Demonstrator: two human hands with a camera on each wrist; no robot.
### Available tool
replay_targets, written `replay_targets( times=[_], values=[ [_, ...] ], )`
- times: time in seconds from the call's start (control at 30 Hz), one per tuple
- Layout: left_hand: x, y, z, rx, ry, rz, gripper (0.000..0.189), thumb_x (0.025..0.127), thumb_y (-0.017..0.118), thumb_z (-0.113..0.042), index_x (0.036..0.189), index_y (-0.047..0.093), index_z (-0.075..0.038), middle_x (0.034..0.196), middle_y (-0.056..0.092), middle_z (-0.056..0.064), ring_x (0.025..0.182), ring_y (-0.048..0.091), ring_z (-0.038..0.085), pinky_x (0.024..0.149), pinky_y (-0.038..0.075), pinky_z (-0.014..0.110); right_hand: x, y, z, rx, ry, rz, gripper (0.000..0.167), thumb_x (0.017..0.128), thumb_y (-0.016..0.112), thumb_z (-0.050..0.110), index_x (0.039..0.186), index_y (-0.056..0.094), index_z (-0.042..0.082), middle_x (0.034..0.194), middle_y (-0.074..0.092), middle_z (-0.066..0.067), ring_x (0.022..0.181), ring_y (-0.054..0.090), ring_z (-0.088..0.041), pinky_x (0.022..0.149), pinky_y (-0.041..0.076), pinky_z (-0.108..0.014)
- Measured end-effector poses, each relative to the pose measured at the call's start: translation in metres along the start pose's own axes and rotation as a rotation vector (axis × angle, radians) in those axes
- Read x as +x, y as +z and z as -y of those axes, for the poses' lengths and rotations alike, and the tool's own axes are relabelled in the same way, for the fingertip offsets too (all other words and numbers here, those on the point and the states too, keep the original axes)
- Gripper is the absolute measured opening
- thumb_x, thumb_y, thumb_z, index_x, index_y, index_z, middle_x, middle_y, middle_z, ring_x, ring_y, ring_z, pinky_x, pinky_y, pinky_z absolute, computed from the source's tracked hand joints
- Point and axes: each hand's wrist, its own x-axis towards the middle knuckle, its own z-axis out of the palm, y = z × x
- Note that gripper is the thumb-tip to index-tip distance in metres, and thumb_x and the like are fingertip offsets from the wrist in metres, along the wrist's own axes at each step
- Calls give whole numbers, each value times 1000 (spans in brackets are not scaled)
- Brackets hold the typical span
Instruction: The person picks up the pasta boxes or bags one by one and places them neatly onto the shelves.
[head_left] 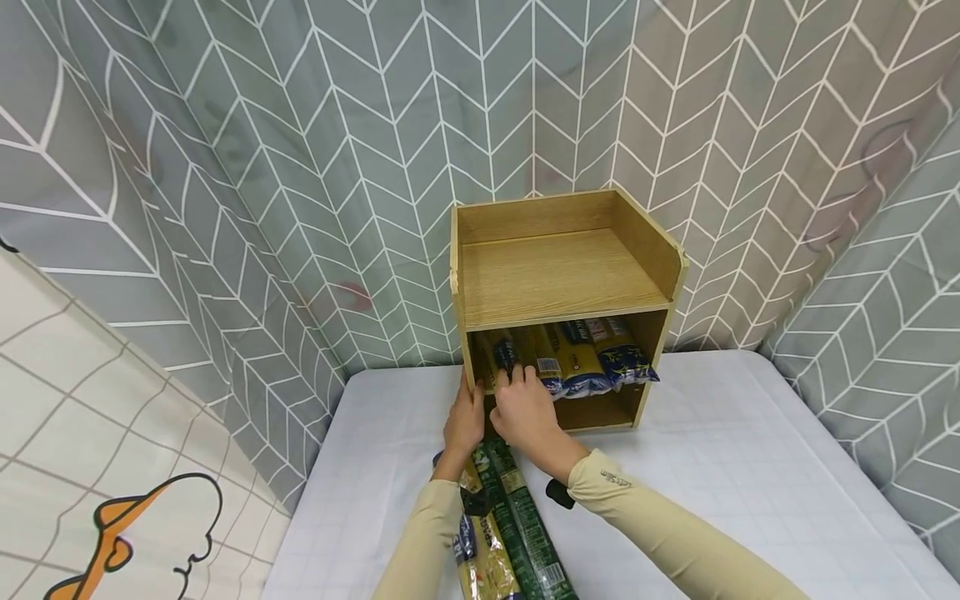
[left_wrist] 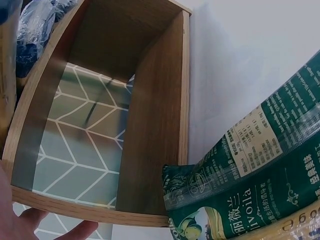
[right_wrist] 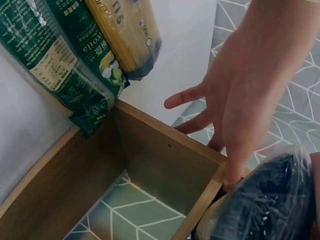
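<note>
R hand (head_left: pixel 528 412) is at the front end of the leftmost yellow pack (head_left: pixel 504 348), fingers over its top; can't tell if it's pinching or just pressing. L hand (head_left: pixel 465 425) lies against the outer left side of the shelf unit (head_left: pixel 555 275), fingers spread & fairly straight, thumb nr the front edge, gripping nothing. Chevron curtain (head_left: pixel 525 108) behind everything, then white-clothed table (head_left: pixel 712 433), then the wooden unit: top tray, mid shelf, lower bay below. On mid shelf, other yellow packs (head_left: pixel 573 358) w/ blue ends sit side by side, to the R of the one under the hand. On table in front of unit: green packs (head_left: pixel 525 517), plus a table pack (head_left: pixel 487 558), yellow, just L of them, partly hidden by L wrist. Key relation: leftmost pack points away from R hand, long axis front-to-back into shelf, nr L side panel; R hand's nearer, L hand's outside that panel. Smallest: wrist cams (head_left: pixel 558 493).
</note>
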Motion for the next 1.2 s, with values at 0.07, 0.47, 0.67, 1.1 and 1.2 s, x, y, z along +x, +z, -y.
replay_targets(
  times=[0.07, 0.47, 0.67, 1.1, 1.2],
  values=[
    [0, 1, 1, 5, 7, 3, 58, 112, 28, -46, 166, 20, -26, 144, 62, 17, 108, 69, 45, 78, 52, 59, -1, 3, 0, -20, -22, -38, 46, 88, 78, 28, 118, 70, -5, 112, 72, -24, 98, 65, -36, 85, 60, -38],
    [1, -2, 1, 10, 19, -2, 59, 113, 27, -45, 167, 19, -23, 155, 52, 18, 124, 63, 49, 95, 49, 67, -10, -1, -25, 281, -142, 99, 51, 101, 65, 34, 139, 60, 0, 140, 60, -29, 125, 56, -42, 100, 54, -51],
    [0, 1, 4, 11, 19, -13, 59, 113, 29, -43, 166, 20, -21, 154, 53, 21, 126, 61, 50, 96, 48, 69, -20, 5, -53, 450, -235, 172, 58, 102, 60, 43, 151, 50, 12, 157, 45, -23, 145, 40, -44, 114, 40, -62],
    [1, 3, 4, 0, 4, -5, 62, 112, 29, -47, 167, 19, -21, 154, 53, 20, 128, 60, 49, 97, 47, 69, -20, 5, -94, 624, -355, 360, 101, 85, 83, 44, 165, 26, 18, 172, 22, -17, 158, 23, -44, 122, 21, -70],
    [0, 3, 5, -5, 5, 1, 62, 112, 28, -47, 167, 18, -21, 153, 53, 20, 127, 60, 49, 98, 47, 69, -21, 10, -95, 610, -359, 323, 102, 83, 84, 46, 164, 29, 17, 171, 24, -17, 157, 26, -43, 122, 23, -69]
  ],
)
